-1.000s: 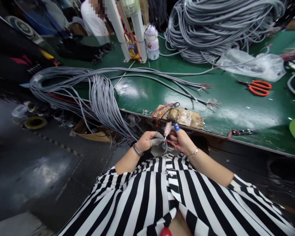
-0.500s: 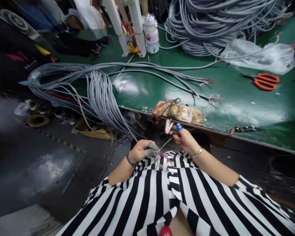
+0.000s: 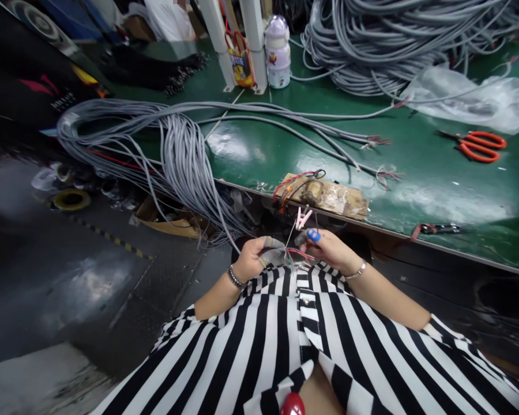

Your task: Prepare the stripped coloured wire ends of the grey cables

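Observation:
My left hand (image 3: 251, 259), with grey coverings on thumb and finger, pinches the end of a grey cable (image 3: 228, 230). Several thin coloured wires (image 3: 300, 252) fan out from that end toward the right. Close by those wires is my right hand (image 3: 331, 252), its fingers curled together, with a blue covering on one digit; whether a wire is between the fingertips is hidden. A pink clip (image 3: 303, 218) like a clothespin sits just beyond the right fingertips, below the bench edge. A thin pale strand (image 3: 290, 235) runs from the clip down to the cable end.
On the green bench (image 3: 251, 151) lie a wooden block (image 3: 339, 199) with wires, orange-handled scissors (image 3: 482, 146) and a dark tool (image 3: 439, 229). A grey cable bundle (image 3: 184, 150) droops over the edge. Behind are a bottle (image 3: 278, 55), a large cable coil (image 3: 380, 49) and a plastic bag (image 3: 471, 95).
My right hand has let go of the pink clip and come down toward the coloured wires. The pale strand now stretches up to the clip. The view has shifted slightly.

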`<action>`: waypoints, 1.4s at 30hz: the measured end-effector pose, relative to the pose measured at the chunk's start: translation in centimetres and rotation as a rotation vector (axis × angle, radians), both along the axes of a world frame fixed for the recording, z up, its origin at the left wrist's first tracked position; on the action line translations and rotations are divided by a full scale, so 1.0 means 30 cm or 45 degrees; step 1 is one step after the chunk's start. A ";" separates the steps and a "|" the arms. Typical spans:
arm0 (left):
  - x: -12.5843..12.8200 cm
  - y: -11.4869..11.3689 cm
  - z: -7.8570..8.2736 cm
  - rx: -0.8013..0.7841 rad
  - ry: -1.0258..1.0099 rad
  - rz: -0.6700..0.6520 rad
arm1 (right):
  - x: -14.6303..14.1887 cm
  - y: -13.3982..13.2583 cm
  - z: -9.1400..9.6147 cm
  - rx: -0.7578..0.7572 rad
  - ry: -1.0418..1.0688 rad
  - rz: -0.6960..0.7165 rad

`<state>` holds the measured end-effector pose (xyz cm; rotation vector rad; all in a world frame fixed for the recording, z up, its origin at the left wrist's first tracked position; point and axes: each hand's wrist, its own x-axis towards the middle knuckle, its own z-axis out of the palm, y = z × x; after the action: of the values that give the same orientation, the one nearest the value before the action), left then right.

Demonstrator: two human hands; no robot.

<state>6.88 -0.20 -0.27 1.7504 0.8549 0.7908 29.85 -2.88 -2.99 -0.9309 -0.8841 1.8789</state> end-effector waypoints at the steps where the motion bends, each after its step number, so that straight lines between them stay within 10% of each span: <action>1: 0.002 0.000 -0.002 0.077 0.031 0.007 | 0.003 -0.014 0.006 0.002 -0.013 0.060; 21: 0.001 0.024 0.004 0.912 0.462 -0.206 | -0.012 -0.017 0.076 0.202 -0.568 0.324; 33: -0.032 0.032 -0.088 1.359 0.343 -0.011 | -0.023 -0.032 0.020 -0.152 -0.080 0.341; 37: -0.029 0.064 -0.066 1.117 0.311 -0.101 | -0.027 -0.038 0.043 -0.146 -0.054 0.283; 42: -0.028 0.061 -0.039 0.029 0.058 -0.120 | 0.026 -0.051 0.093 0.168 -0.399 0.173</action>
<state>6.04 1.62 -1.44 1.8212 0.7903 0.7039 30.64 -4.40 -0.21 -1.1247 -1.2716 1.7888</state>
